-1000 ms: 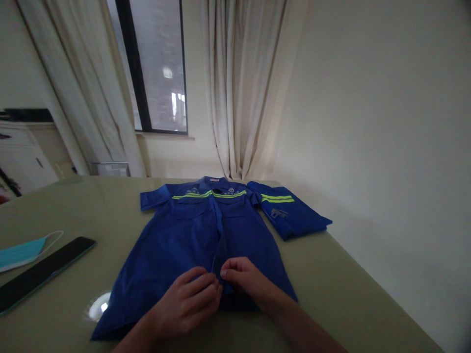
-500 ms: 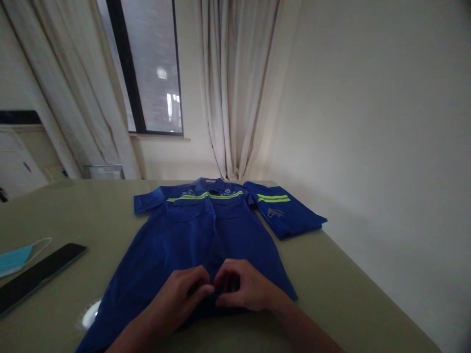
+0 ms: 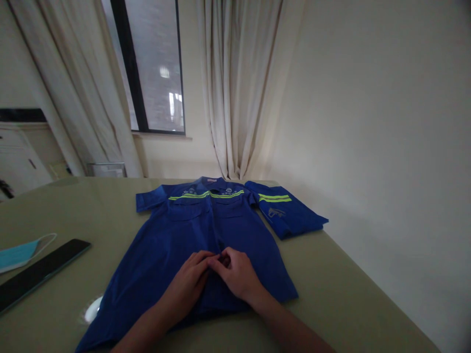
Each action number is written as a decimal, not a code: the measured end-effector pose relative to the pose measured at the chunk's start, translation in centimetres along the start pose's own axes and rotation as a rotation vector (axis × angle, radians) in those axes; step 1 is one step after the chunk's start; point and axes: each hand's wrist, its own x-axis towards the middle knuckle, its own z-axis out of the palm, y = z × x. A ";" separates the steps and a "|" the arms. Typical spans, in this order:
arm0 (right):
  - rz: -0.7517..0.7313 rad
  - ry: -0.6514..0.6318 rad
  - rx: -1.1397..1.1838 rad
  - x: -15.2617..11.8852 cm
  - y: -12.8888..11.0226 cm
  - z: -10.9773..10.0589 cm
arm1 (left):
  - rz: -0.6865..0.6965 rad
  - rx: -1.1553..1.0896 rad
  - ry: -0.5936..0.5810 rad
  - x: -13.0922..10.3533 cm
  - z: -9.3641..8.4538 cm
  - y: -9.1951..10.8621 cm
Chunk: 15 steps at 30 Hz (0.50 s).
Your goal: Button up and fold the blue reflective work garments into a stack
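A blue short-sleeved shirt [image 3: 158, 245] with yellow-green chest stripes lies spread on the table, its collar at the far end and its hem toward me. My left hand [image 3: 191, 277] and my right hand [image 3: 237, 274] meet over the shirt's front opening, in its lower half. The fingers of both are bent and pinched together at the shirt's front edge. What exactly lies between the fingertips is mostly hidden, though the cloth there is drawn up. Beside the shirt's right shoulder rests a folded blue garment [image 3: 290, 215] with two yellow-green stripes.
On the left of the table [image 3: 114, 206] are a black phone [image 3: 44, 269] and a light-blue face mask [image 3: 18, 255]. A wall [image 3: 386, 147] runs along the right edge. Curtains [image 3: 235, 98] and a window stand behind the table.
Both hands have moved up the shirt's front, away from the hem, and their fingertips have come closer together. The view has shifted slightly.
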 end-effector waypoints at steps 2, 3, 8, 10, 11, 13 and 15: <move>0.024 0.009 -0.042 0.3 0.1 0.2 | -0.050 -0.051 0.000 0.3 0.1 -0.3; 0.027 0.013 -0.061 0.5 0.2 0.3 | -0.090 -0.050 -0.002 0.5 0.1 -0.4; 0.083 0.021 -0.146 1.5 0.5 0.4 | -0.286 0.080 -0.106 2.8 -0.6 -0.6; 0.117 0.007 -0.173 2.1 0.4 0.3 | -0.359 0.145 -0.123 3.7 -0.7 -0.4; 0.128 -0.005 -0.192 2.3 0.4 0.3 | -0.389 0.161 -0.113 3.9 -0.7 -0.4; 0.136 -0.014 -0.252 2.7 0.3 0.4 | -0.409 0.145 -0.079 3.9 -0.4 -0.6; 0.094 -0.003 -0.306 2.7 0.3 0.8 | -0.383 0.086 -0.039 3.5 -0.2 -0.9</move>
